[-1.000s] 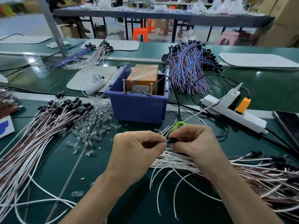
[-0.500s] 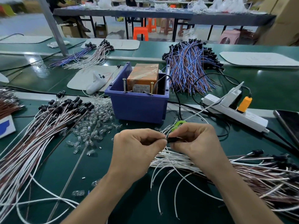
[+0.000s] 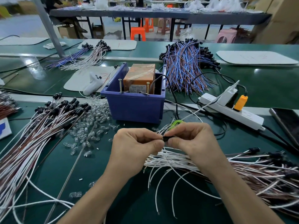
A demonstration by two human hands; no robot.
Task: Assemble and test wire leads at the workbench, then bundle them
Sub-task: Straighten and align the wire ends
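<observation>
Right side of the green counter (image 3: 267, 81): a white power strip (image 3: 249, 116) lies diagonally, carrying an orange plug (image 3: 240, 102) and, just beside it, a white adapter (image 3: 229, 96). A dark phone (image 3: 288, 120) lies flat near the strip, at the frame edge. A pale mat (image 3: 255, 57) rests on the rear counter section. A grey metal post (image 3: 48, 28) rises at left. Beyond, a long dark table (image 3: 161, 14) stands, with an orange stool (image 3: 138, 33) and a pink stool (image 3: 226, 36) in view below it. Cardboard boxes (image 3: 281, 20) fill the upper right.

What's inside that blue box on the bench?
The blue box holds an orange-brown block wrapped in clear film, two upright screws by its near wall, and a black cable entering. Its floor is hidden.
</observation>
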